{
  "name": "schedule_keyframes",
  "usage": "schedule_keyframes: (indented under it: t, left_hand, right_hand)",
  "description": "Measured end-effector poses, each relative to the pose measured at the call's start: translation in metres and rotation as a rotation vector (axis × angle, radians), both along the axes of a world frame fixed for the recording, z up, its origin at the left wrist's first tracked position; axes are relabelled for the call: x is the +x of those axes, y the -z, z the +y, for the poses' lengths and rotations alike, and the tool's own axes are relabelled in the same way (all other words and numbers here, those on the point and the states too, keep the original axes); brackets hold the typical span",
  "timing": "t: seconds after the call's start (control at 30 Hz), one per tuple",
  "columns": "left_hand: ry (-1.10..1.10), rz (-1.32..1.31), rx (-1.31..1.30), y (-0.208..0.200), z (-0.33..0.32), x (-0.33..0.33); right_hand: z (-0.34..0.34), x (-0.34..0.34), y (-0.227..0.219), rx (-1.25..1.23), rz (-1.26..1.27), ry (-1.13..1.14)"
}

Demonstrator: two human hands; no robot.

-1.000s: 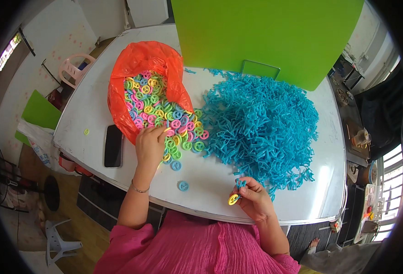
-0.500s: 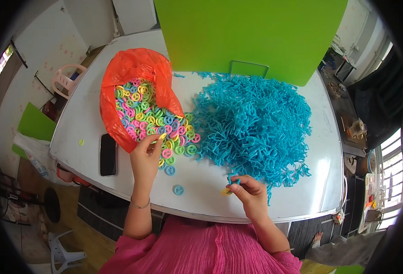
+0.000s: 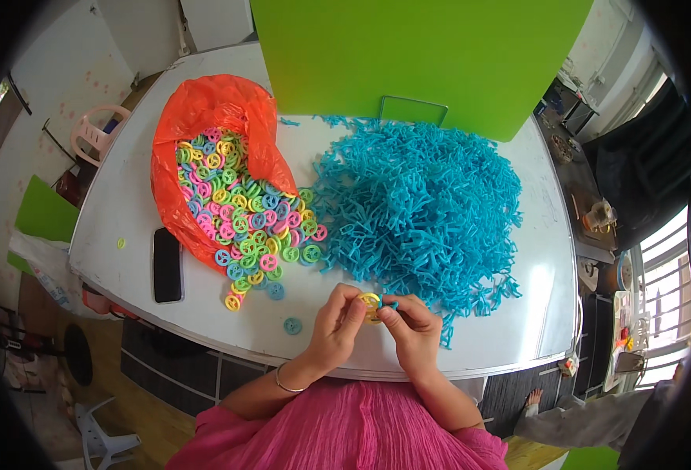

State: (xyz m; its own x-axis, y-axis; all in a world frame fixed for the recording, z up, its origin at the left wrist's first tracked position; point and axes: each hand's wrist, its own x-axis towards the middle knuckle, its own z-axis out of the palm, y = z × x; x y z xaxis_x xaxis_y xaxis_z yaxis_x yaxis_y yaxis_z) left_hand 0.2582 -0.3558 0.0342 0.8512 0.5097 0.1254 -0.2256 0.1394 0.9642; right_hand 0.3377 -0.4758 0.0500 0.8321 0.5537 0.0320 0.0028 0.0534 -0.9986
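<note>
Just short of the worktop's (image 3: 510, 333) near edge, both hands meet: the left hand (image 3: 336, 327) pinches a yellow wheel (image 3: 370, 301), while the right hand (image 3: 414, 333), nearly touching it at 3 o'clock, grips a blue clip (image 3: 393, 305) in a narrow pinch. From the wheel, the blue heap (image 3: 424, 211) lies at 1 o'clock, the red bag (image 3: 171, 188) with its mixed rings (image 3: 232, 184) at 10 to 11, the phone (image 3: 168, 265) between 9 and 10, and a loose blue wheel (image 3: 292, 326) between 8 and 9. The likeliest trouble looks like a slip: only fingertips seem to hold the thin rim, so an off-line push from the clip could twist it free and drop it. Too hard a squeeze might also bend the clip, and the right hand, being near the heap's 5 o'clock fringe, could snag stray clips. The wheel stands tilted, its longer visible extent running roughly 12 to 6; being round, it points no particular way. The clip's visible part runs about 9 to 3, its 9 o'clock end at the wheel; fingers hide the rest, so I cannot tell whether the 2 are joined.
</note>
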Motion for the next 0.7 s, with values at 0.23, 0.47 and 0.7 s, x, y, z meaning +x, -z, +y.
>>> schedule_keyframes:
  t: [0.23, 0.47, 0.7]
  left_hand:
    - [-0.143, 0.023, 0.339, 0.0, 0.008, -0.003]
    - [-0.234, -0.003, 0.512, -0.005, 0.007, -0.004]
    - [-0.28, -0.102, 0.593, -0.001, 0.007, -0.005]
  right_hand:
    - [0.002, -0.005, -0.002, -0.001, -0.065, -0.044]
    - [0.003, -0.005, -0.002, -0.124, -0.451, -0.04]
    - [0.003, -0.002, -0.014, -0.207, -0.658, -0.033]
